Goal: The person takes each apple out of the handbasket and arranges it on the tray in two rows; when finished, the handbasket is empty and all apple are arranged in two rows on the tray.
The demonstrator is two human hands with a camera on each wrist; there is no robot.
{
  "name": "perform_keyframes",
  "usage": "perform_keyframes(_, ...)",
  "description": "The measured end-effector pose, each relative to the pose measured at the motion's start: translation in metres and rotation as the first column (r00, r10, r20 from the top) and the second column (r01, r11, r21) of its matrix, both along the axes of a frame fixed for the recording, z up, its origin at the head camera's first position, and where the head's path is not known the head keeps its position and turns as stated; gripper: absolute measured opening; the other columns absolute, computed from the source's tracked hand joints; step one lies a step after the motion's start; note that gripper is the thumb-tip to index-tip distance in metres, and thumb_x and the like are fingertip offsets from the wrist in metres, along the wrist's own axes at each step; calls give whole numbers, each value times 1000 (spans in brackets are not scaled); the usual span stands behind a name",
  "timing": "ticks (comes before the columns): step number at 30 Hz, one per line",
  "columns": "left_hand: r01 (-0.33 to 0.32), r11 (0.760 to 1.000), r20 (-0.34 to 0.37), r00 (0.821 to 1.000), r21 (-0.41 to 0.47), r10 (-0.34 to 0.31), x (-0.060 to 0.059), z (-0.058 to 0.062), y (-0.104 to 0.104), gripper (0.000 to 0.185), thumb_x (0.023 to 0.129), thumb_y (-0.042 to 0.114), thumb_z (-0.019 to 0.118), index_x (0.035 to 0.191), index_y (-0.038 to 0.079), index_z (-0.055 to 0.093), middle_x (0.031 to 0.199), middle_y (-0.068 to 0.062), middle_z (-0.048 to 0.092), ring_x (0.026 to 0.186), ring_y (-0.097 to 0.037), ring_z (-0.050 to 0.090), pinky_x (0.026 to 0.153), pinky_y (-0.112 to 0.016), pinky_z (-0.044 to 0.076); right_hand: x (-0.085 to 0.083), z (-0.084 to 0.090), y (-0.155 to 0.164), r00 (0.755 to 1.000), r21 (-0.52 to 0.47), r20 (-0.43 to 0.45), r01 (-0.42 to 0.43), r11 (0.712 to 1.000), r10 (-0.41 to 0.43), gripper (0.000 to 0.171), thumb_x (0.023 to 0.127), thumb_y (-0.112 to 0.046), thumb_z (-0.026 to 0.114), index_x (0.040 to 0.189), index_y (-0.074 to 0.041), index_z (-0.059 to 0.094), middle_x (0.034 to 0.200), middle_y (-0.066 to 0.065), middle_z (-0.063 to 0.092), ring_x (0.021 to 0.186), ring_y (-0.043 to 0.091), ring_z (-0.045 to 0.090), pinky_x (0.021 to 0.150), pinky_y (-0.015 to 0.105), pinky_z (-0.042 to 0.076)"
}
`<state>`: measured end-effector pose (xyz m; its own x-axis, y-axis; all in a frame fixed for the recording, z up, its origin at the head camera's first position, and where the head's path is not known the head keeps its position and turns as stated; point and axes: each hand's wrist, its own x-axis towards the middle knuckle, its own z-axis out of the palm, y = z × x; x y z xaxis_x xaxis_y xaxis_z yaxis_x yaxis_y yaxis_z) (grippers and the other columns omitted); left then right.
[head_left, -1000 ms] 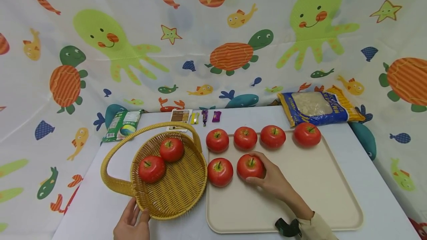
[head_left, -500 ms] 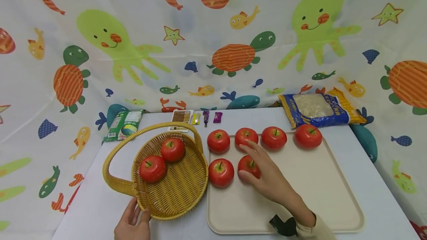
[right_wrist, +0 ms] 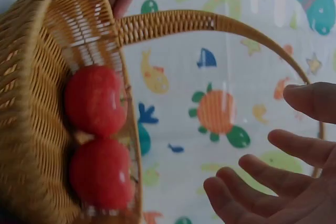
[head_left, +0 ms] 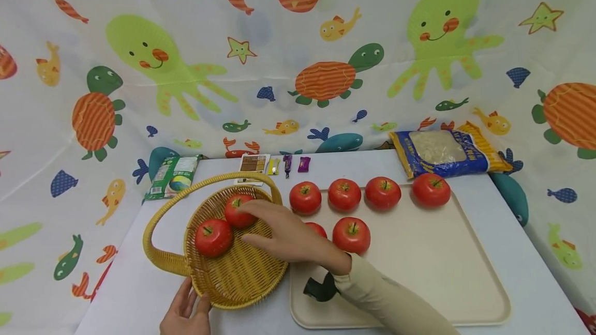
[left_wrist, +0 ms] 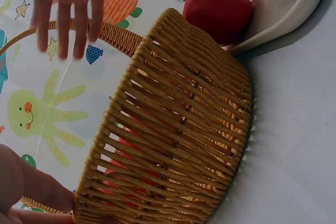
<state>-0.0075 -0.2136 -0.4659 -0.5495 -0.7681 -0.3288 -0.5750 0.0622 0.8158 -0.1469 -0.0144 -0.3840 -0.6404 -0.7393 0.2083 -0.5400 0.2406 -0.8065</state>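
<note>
A round wicker basket (head_left: 247,273) with an arched handle stands left of the tray, with two red apples (head_left: 213,238) inside. My left hand (head_left: 186,311) grips its near-left rim; in the left wrist view the thumb (left_wrist: 47,190) lies at the wicker edge. Over the basket's right side hovers my right hand (head_left: 284,231), fingers spread and holding nothing, partly covering the farther apple (head_left: 238,211). The right wrist view shows its loose fingers (right_wrist: 252,192) apart from both apples. On the beige tray (head_left: 433,273) sit several more apples, one (head_left: 318,229) largely hidden behind the right hand.
At the back right lies a blue and yellow bag (head_left: 442,151). A green packet (head_left: 172,176) is at the back left. Small wrapped pieces (head_left: 287,165) and a brown-and-white packet (head_left: 253,163) lie along the back edge, before a cartoon-printed curtain (head_left: 279,40).
My right hand has let go of the front-row apple on the tray, lifted off it and moved left over the basket. The left hand stays at the rim.
</note>
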Motion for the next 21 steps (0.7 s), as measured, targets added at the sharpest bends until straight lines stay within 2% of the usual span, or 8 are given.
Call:
perform_keyframes(4,-16,1000,-24,1000,3,16,1,1,1,63,95,-5,61,154,0,40,147,-35,44,129,-52,51,64,-26,63,-17,-3,-37,999,38,8,-44,998,44,50,102,-26,66,148,-13,52,146,0,56,133,9,50,111,20,43)
perform_keyframes(11,-34,999,-24,999,19,34,0,1,2,63,95,-5,60,155,-1,40,147,-36,44,129,-52,51,69,-31,63,-42,-13,-84,998,138,53,7,990,-15,50,102,-27,65,148,-13,52,149,2,54,137,8,47,114,21,39)
perform_keyframes(13,-34,999,-30,999,19,35,0,-1,0,63,95,-5,60,154,-1,40,147,-36,44,129,-52,51,68,-30,63,-47,-19,-96,999,171,44,-8,985,0,51,101,-26,66,148,-12,52,148,2,55,136,7,48,113,19,40)
perform_keyframes(16,-25,1000,-39,999,17,26,0,-4,-1,63,95,-5,60,154,-1,41,146,-35,45,129,-51,52,64,-24,63,-50,-29,-110,998,249,27,-57,967,52,55,100,-25,67,150,-11,50,150,0,53,138,7,46,114,18,37)
perform_keyframes(21,-20,1000,-74,997,8,20,0,-3,2,62,93,-8,60,153,-4,41,145,-37,45,128,-53,52,59,-15,60,-46,-45,-125,986,397,8,-153,905,164,66,99,-27,69,157,-12,40,157,-3,44,145,6,37,117,16,31)
